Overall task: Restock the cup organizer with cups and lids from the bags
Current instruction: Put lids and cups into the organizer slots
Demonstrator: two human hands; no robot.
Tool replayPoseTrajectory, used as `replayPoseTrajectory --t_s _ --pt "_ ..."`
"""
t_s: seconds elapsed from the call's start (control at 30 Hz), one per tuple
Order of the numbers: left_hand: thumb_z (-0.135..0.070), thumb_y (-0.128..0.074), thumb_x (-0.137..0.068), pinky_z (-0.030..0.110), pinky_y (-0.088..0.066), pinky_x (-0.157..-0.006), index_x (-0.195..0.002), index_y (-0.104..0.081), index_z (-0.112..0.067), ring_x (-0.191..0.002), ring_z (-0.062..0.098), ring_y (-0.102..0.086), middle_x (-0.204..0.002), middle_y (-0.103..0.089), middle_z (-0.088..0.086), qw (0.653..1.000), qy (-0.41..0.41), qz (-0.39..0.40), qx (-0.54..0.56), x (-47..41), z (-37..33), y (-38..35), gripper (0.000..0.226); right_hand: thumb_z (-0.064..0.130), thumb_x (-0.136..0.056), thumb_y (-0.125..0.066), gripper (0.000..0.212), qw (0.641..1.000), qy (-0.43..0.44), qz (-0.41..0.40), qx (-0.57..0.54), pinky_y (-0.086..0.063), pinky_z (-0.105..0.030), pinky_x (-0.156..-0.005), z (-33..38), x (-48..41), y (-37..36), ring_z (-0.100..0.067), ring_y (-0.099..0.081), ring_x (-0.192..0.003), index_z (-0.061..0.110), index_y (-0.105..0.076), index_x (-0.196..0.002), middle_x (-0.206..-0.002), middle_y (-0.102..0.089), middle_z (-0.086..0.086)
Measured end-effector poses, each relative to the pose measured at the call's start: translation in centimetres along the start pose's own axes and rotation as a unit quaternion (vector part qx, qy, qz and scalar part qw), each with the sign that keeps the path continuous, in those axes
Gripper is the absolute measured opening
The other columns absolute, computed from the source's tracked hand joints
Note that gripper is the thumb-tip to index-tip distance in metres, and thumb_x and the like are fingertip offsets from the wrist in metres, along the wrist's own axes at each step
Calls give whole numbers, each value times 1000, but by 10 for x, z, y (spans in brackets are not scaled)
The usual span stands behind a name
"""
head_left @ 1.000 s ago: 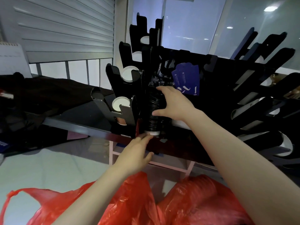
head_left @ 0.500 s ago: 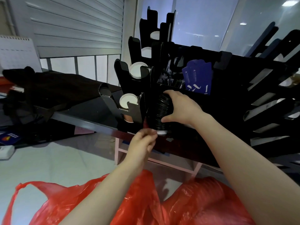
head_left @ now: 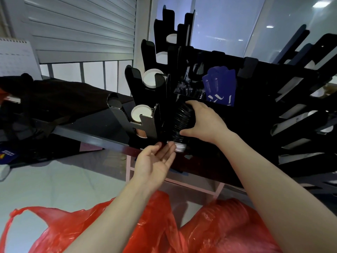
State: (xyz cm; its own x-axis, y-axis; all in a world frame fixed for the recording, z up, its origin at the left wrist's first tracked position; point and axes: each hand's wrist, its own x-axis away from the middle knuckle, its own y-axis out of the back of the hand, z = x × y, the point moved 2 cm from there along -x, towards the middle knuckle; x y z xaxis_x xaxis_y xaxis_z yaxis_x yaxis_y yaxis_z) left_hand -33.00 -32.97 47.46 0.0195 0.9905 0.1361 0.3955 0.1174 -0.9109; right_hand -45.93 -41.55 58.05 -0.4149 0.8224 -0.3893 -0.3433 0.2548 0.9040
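Lid stack [head_left: 183, 123], long axis slanting upward: my right hand [head_left: 206, 125] grips its middle; my left hand [head_left: 155, 161], fingers open, waits just below its lower end.

The right hand [head_left: 206, 123] grips a stack of black lids [head_left: 182, 121], with the thumb beneath it and the fingers [head_left: 191, 104] curled over its upper end. The stack stands tilted against the black cup organizer [head_left: 147, 125], just right of a slot holding a white cup [head_left: 141, 113]. The left hand [head_left: 155, 161] lies palm up with its fingers straight, under the stack's white lower end [head_left: 180, 147]; whether they touch cannot be told. Blue cards [head_left: 218, 84] occupy a compartment behind the right hand. The organizer rests on a dark surface [head_left: 102, 123]. Red plastic bags [head_left: 145, 227] lie beneath both forearms.
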Motion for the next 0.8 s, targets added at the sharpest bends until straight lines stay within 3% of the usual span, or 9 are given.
replayPoseTrajectory --t_s 0.1,0.23,0.4,0.63,0.8 --pt "-6 -38 -89 41 -49 -87 -96 -55 0 -108 36 -60 -113 -63 30 999 -8 25 32 -3 0 -6 19 44 -63 -82 99 999 -1 -24 -24 -43 -40 -100 0 1 5 -26 -41 -130 26 -28 -145 -147 -37 -1" --pt "-8 -40 -88 41 -49 -87 -106 -57 5 -112 35 -59 -116 -62 28 999 -8 37 28 -5 2 -9 28 41 -65 -81 97 998 -1 -41 -46 -39 -35 -101 -2 3 9 -24 -39 -131 25 -28 -145 -148 -37 1" --pt "-11 -41 -90 41 -41 -101 -102 -58 1 -118 35 -53 -122 -55 27 1000 -14 14 21 -4 7 -11 24 41 -66 -81 100 1000 21 -12 0 -36 -40 -107 7 8 1 -27 -32 -136 24 -25 -147 -154 -28 -1" --pt "-8 -43 -90 49 -36 -106 -90 -53 -3 -120 41 -49 -123 -49 26 996 2 -23 91 -10 14 -16 11 41 -68 -79 101 999 33 -11 35 -34 -42 -107 14 11 2 -29 -27 -138 25 -21 -149 -157 -19 -1" --pt "-8 -46 -89 47 -35 -109 -124 -50 5 -118 39 -51 -128 -51 26 996 -2 -26 90 -15 17 -21 37 41 -67 -80 101 998 30 -35 37 -35 -42 -105 12 12 9 -27 -26 -139 26 -22 -148 -157 -20 1"
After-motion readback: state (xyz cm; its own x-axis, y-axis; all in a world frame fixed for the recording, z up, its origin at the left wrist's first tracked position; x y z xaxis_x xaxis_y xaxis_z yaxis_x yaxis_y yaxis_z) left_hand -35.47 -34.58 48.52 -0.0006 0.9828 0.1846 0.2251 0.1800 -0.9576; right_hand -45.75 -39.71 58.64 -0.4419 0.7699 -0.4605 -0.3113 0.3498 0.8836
